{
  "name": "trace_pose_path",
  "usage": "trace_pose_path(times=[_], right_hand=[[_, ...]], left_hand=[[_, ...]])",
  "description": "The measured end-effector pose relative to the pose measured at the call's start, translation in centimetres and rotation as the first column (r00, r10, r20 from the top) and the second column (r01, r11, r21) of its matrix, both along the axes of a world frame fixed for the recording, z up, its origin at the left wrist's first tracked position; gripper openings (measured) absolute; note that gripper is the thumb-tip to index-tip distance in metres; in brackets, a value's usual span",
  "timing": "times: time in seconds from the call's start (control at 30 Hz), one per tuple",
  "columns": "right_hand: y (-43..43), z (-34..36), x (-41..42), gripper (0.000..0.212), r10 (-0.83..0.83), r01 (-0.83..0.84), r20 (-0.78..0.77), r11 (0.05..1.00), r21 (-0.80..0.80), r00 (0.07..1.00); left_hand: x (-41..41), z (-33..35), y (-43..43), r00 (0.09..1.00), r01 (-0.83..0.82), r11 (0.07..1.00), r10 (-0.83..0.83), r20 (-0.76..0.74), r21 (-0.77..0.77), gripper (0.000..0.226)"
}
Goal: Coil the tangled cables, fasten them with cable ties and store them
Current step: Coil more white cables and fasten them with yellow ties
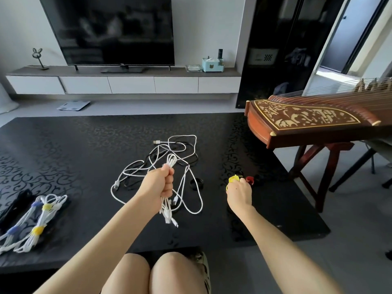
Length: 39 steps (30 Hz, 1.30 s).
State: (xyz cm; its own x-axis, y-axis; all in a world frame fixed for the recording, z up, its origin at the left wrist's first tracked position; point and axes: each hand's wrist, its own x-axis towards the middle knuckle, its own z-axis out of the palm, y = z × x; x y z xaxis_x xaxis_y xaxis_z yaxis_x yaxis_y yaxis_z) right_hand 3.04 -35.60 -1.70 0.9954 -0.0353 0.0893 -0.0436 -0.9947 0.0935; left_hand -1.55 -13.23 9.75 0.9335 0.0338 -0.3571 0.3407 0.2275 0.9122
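Observation:
My left hand (162, 183) is clenched around a folded bundle of white cable (167, 211), held above the black patterned table (74, 145); loops stick out above the fist and plugs dangle below it. A tangle of white and black cables (176, 149) lies on the table behind that hand. My right hand (239, 193) rests on the table to the right, fingers pinching a yellow cable tie (233, 179). A red cable tie (249, 179) lies just beside it. At the far left lie white cable bundles (36, 221) bound with yellow and blue ties.
A black tie ring (196, 183) lies between my hands. A wooden zither on a stand (307, 122) overhangs the table's right side. Behind the table are a TV (110, 28), a low cabinet (127, 83) and a floor scale (73, 105). My knees (154, 272) meet the table's near edge.

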Motion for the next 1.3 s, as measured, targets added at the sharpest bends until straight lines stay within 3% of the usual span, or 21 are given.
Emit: trace_pose_path(times=[0.07, 0.1, 0.17, 0.2, 0.27, 0.33, 0.4, 0.47, 0.57, 0.7, 0.8, 0.87, 0.93, 1.03, 1.13, 1.2, 1.23, 1.27, 1.3], right_hand=[[-0.3, -0.1, -0.1, 0.015, -0.066, 0.049, 0.046, 0.949, 0.31, 0.997], [-0.5, 0.2, -0.2, 0.016, -0.106, 0.076, 0.023, 0.833, 0.549, 0.994], [-0.8, 1.0, -0.4, 0.018, -0.105, 0.147, -0.117, 0.361, 0.921, 0.988], [-1.0, 1.5, -0.6, 0.018, -0.08, 0.179, -0.169, 0.143, 0.973, 0.982], [-1.4, 2.1, -0.8, 0.015, -0.025, 0.255, -0.264, -0.187, 0.949, 0.964], [-2.0, 2.4, -0.9, 0.017, 0.06, 0.314, -0.322, -0.449, 0.837, 0.945], [-2.5, 2.6, -1.1, 0.021, 0.136, 0.345, -0.335, -0.616, 0.709, 0.932], [-2.7, 3.1, -1.4, 0.022, 0.205, 0.366, -0.32, -0.707, 0.605, 0.925], [-2.7, 4.0, -2.2, 0.019, 0.278, 0.386, -0.272, -0.732, 0.561, 0.921], [-2.6, 5.0, -3.6, 0.012, 0.328, 0.401, -0.232, -0.786, 0.471, 0.916], [-2.7, 5.3, -4.7, 0.01, 0.354, 0.419, -0.224, -0.747, 0.516, 0.908], [-3.0, 5.1, -5.6, 0.009, 0.352, 0.426, -0.242, -0.695, 0.58, 0.904], [-3.2, 4.8, -6.7, 0.014, 0.32, 0.431, -0.289, -0.653, 0.623, 0.902], [-3.5, 4.5, -8.1, 0.03, 0.265, 0.434, -0.346, -0.482, 0.761, 0.9], [-3.2, 5.6, -9.1, 0.026, 0.221, 0.396, -0.363, -0.128, 0.909, 0.905], [-3.0, 6.7, -9.4, 0.025, 0.113, 0.314, -0.327, 0.116, 0.942, 0.938], [-2.9, 7.1, -9.4, 0.024, 0.047, 0.263, -0.273, 0.161, 0.951, 0.961], [-2.7, 7.5, -9.4, 0.023, -0.021, 0.212, -0.211, 0.127, 0.969, 0.977], [-2.3, 7.9, -9.4, 0.023, -0.084, 0.152, -0.149, 0.036, 0.988, 0.985]], left_hand=[[0.1, -0.6, -0.3, 1.0, 0.011, 0.999, -0.012, 0.018, 0.036, 0.036], [0.1, -0.9, -0.5, 1.0, 0.014, 0.999, -0.015, 0.019, 0.044, 0.036], [0.4, -1.4, -1.2, 1.0, 0.024, 0.999, -0.024, -0.008, 0.033, 0.037], [0.5, -1.6, -1.7, 0.999, 0.036, 0.999, -0.035, -0.037, 0.015, 0.039], [0.8, -2.1, -2.6, 0.994, 0.069, 0.998, -0.069, -0.079, -0.01, 0.041], [1.1, -2.7, -3.9, 0.992, 0.101, 0.994, -0.099, -0.075, 0.03, 0.03], [1.4, -3.4, -5.3, 0.99, 0.134, 0.987, -0.129, -0.065, 0.088, 0.023], [1.9, -4.1, -6.7, 0.986, 0.163, 0.979, -0.157, -0.061, 0.125, 0.026], [2.5, -4.6, -8.5, 0.978, 0.207, 0.967, -0.201, -0.054, 0.15, 0.023], [2.9, -4.9, -9.9, 0.958, 0.273, 0.962, -0.272, -0.088, 0.002, 0.028], [2.4, -5.0, -10.2, 0.933, 0.352, 0.934, -0.355, -0.063, -0.06, 0.028], [1.7, -5.3, -9.8, 0.914, 0.404, 0.915, -0.404, -0.032, -0.013, 0.033], [1.1, -5.4, -9.1, 0.889, 0.456, 0.878, -0.457, -0.026, 0.145, 0.035], [0.5, -5.3, -7.7, 0.834, 0.532, 0.753, -0.545, -0.086, 0.387, 0.032], [-0.1, -5.0, -6.9, 0.835, 0.51, 0.687, -0.54, -0.107, 0.517, 0.028], [-0.5, -4.8, -6.3, 0.871, 0.448, 0.715, -0.484, -0.083, 0.537, 0.028], [-0.7, -4.7, -6.2, 0.889, 0.423, 0.75, -0.451, -0.074, 0.509, 0.035], [-0.8, -4.6, -5.9, 0.906, 0.4, 0.789, -0.418, -0.07, 0.467, 0.044], [-0.9, -4.4, -5.7, 0.92, 0.376, 0.821, -0.387, -0.064, 0.429, 0.051]])
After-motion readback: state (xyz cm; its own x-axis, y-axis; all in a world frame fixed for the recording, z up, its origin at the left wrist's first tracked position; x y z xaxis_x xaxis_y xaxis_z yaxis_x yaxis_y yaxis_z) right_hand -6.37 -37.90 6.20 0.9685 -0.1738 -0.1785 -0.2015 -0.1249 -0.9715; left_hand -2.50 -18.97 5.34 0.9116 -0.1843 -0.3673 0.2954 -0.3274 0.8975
